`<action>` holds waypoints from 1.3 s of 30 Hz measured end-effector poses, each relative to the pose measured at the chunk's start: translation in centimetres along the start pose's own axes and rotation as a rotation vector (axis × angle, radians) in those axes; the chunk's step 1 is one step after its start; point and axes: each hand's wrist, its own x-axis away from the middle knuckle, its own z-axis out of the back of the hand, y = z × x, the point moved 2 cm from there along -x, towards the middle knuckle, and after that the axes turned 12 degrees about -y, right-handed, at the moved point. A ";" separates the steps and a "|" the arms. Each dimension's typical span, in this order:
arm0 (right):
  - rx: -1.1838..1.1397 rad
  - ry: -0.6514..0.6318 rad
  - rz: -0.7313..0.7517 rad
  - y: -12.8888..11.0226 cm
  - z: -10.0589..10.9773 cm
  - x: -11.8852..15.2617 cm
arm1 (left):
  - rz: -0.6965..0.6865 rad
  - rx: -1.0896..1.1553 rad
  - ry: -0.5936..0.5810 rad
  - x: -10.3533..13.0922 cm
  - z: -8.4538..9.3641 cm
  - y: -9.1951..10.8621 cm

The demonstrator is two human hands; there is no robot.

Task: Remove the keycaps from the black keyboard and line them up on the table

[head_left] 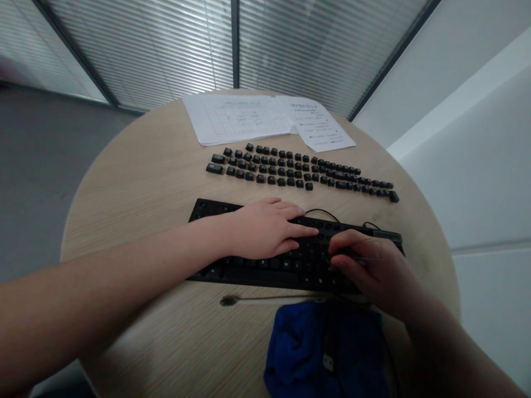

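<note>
A black keyboard (253,276) lies across the table in front of me, with some keys still in place and others off. Over its middle rests my left hand (269,226), palm down with fingers stretched out, the index finger touching the keys. My right hand (369,265) is closed in a pinch above the keyboard's right part. Something thin seems to be between thumb and index finger, too dark and small to name. Beyond the keyboard, loose black keycaps (271,171) stand in several rows.
Printed papers (236,119) lie at the table's far edge. Near me are a small brush (229,301) with a long thin handle and a crumpled blue cloth (290,342). A USB plug (328,362) rests on the cloth. The round wooden table (124,188) faces blinds (178,50).
</note>
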 end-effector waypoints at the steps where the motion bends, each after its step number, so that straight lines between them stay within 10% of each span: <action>1: 0.033 -0.007 -0.002 0.1 -0.1 0.1 | 0.003 0.001 0.001 0.0 0.0 0.0; 25: -0.010 0.080 0.187 1.6 -0.6 0.0 | 0.003 0.038 0.018 0.0 0.0 0.1; 39: -0.267 -0.020 -0.109 2.8 -1.0 0.4 | 0.014 0.056 0.000 -0.2 -0.1 0.1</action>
